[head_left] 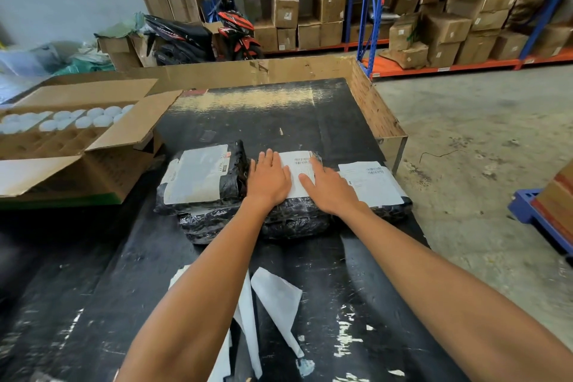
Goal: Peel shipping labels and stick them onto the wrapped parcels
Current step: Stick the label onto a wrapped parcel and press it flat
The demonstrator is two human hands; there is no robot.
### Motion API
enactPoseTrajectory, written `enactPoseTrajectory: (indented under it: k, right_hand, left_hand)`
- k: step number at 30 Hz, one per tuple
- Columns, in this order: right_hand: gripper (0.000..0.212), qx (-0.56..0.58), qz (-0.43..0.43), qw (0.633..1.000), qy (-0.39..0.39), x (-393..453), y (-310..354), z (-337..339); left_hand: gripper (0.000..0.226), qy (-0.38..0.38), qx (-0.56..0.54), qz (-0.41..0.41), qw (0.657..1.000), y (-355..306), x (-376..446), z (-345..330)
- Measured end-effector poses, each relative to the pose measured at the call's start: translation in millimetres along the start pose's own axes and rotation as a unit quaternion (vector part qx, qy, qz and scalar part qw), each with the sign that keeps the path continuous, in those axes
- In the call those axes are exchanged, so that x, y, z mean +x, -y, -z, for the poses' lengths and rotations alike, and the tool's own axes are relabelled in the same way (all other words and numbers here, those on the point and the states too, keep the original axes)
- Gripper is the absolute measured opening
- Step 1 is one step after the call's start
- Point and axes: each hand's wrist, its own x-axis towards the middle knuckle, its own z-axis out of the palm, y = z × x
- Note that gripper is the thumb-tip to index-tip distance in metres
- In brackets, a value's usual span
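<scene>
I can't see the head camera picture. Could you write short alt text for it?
Both hands, left hand and right hand, press flat on a white shipping label atop the middle parcel, one of three black-wrapped, labelled parcels on a black table. Peeled backing paper lies nearer the person; an open cardboard box sits left, warehouse shelves behind.

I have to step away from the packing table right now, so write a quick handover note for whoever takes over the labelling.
Left hand and right hand: both flat, fingers straight, pressing the label down on the middle parcel.
Left parcel and right parcel each show a white label on top.
Another wrapped parcel lies under the left one; its label state is hidden.
Peeled backing papers lie on the black table near you.
Left to do: finish smoothing the middle label, then check the lower parcel.
</scene>
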Motion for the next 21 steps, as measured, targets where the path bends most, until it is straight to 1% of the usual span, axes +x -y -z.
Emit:
enactPoseTrajectory:
  k: [2, 4, 5, 7, 9, 10, 14, 16, 19, 21]
  right_hand:
    - [0.078, 0.046, -0.013, 0.999, 0.000, -1.6, 1.3, 1.4]
    - [0.087, 0.127, -0.064, 0.990, 0.004, -3.6, 5.1, 5.3]
    - [0.087, 0.163, -0.092, 0.982, 0.007, -4.1, 7.1, 7.3]
    - [0.072, 0.220, -0.132, 0.967, 0.006, -3.6, 12.0, 10.5]
    - [0.054, 0.278, -0.163, 0.946, -0.020, -0.9, 15.7, 12.3]
    - [0.049, 0.296, -0.175, 0.938, -0.034, -0.9, 18.6, 12.7]
    - [0.042, 0.332, -0.186, 0.922, -0.078, 0.8, 26.0, 12.9]
    - [0.038, 0.363, -0.181, 0.911, -0.078, 0.9, 29.1, 15.6]
    - [0.046, 0.398, -0.184, 0.897, -0.065, 2.0, 28.6, 15.1]
    - [0.046, 0.414, -0.185, 0.889, -0.064, 1.7, 25.9, 14.9]
  left_hand:
    - [0.059, -0.012, 0.012, -0.012, 1.000, -4.7, -6.2, -1.5]
    - [0.060, -0.010, 0.001, -0.023, 1.000, -7.6, -13.0, -5.0]
    - [0.061, -0.009, -0.006, -0.024, 1.000, -8.0, -16.5, -7.2]
    - [0.060, -0.015, -0.014, -0.024, 1.000, -7.7, -19.4, -9.4]
    - [0.059, -0.010, -0.026, -0.024, 0.999, -7.7, -17.3, -9.3]
    - [0.059, -0.007, -0.033, -0.022, 0.999, -6.5, -15.1, -9.7]
    - [0.055, 0.004, -0.077, -0.015, 0.997, 1.3, -7.2, -7.4]
    - [0.055, 0.012, -0.097, -0.014, 0.995, 3.1, -7.3, -5.0]
    - [0.056, 0.016, -0.096, -0.024, 0.995, 2.9, -8.0, -3.5]
    - [0.056, 0.013, -0.091, -0.031, 0.995, 3.2, -8.3, -4.3]
